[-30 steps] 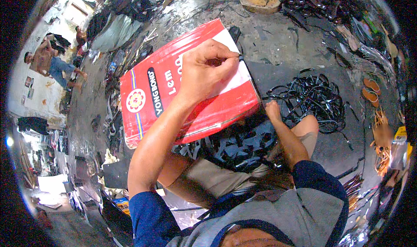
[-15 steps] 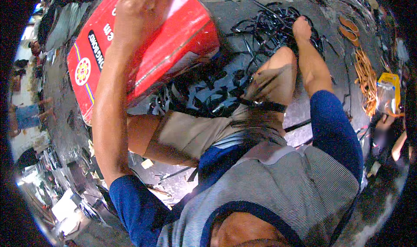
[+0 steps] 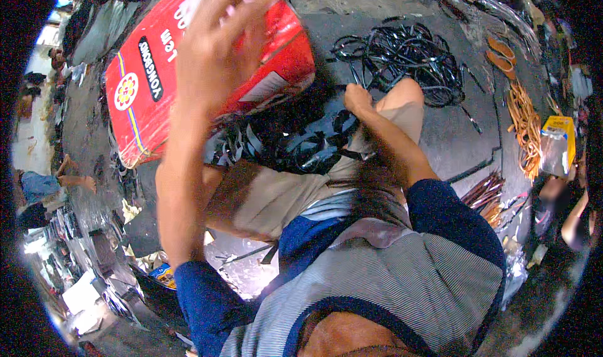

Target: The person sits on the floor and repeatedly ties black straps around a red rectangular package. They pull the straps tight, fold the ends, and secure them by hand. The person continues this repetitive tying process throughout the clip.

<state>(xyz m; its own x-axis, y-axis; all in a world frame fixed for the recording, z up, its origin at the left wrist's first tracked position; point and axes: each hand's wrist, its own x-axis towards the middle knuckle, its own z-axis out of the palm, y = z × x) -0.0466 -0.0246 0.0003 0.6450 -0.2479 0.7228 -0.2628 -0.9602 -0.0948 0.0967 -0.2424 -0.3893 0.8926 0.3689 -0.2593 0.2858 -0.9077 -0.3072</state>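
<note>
A large red can with a printed label lies tilted at the front left of my lap. Across its upper part is my left hand, smeared by motion, so its finger pose and any grip are unclear. My right hand is closed beside my bent right knee. Thin black strips run from that hand toward a tangled pile of glossy black strips on the floor beyond the knee. More black cut pieces lie between my legs, beneath the can.
On the right lie brown sandals, a bundle of tan strips and a yellow-and-clear package. Dark reddish sticks rest nearer my right arm. Paper scraps and clutter cover the floor at left. Another person's limb shows at the right edge.
My right hand has moved left and nearer, from the black strip pile to beside my knee. My left hand has shifted right and nearer over the can.
</note>
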